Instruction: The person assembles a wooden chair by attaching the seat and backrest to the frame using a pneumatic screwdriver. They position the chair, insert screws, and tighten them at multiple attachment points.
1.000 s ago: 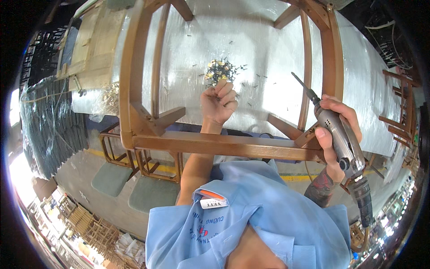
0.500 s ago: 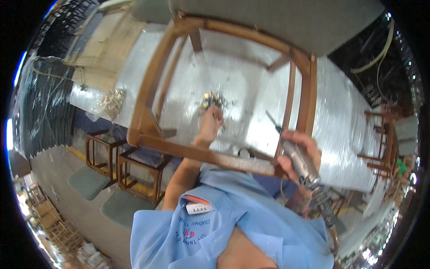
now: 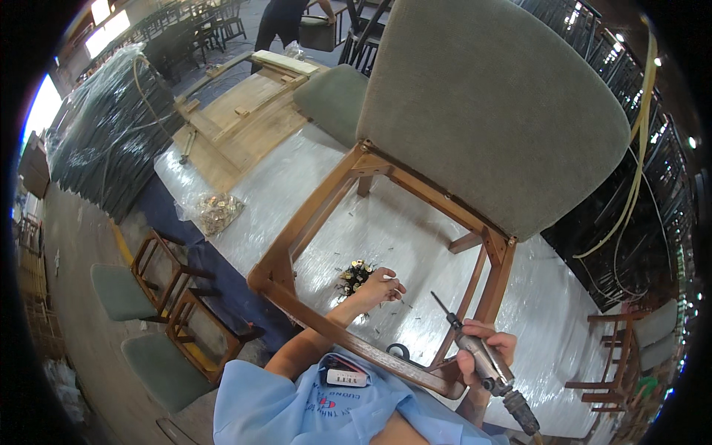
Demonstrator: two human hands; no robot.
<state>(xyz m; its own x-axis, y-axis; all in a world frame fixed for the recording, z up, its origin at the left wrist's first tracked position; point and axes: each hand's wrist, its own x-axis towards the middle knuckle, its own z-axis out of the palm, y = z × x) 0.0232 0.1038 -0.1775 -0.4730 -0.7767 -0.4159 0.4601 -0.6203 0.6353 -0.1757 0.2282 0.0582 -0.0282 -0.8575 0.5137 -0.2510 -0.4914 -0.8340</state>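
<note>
My right hand [image 3: 486,352] is wrapped round a silver air screwdriver [image 3: 482,360], its long thin bit pointing up and to the left. My left hand [image 3: 380,289] reaches through the open wooden chair frame [image 3: 326,326], just right of a small pile of dark and brassy screws [image 3: 356,276]. The left fingers are bent together; anything between them is too small to make out. Loose screws lie scattered around that hand. A grey-green upholstered chair panel [image 3: 497,111] stands at the far side of the frame. Near the frame's front rail sits a dark, round roll-like thing [image 3: 398,350].
Plastic wrap covers the worktable [image 3: 549,326]. A bag of small metal fittings [image 3: 219,211] and a wooden panel [image 3: 245,126] lie at its left. Chairs [image 3: 167,371] stand left, with others [image 3: 630,356] right. A yellowish hose [image 3: 630,178] hangs at right. Another person [image 3: 278,30] handles a chair far off.
My view has tilted, so more of the far room shows. My left hand has moved from over the screw pile to its right side. My right hand keeps hold of the air screwdriver.
</note>
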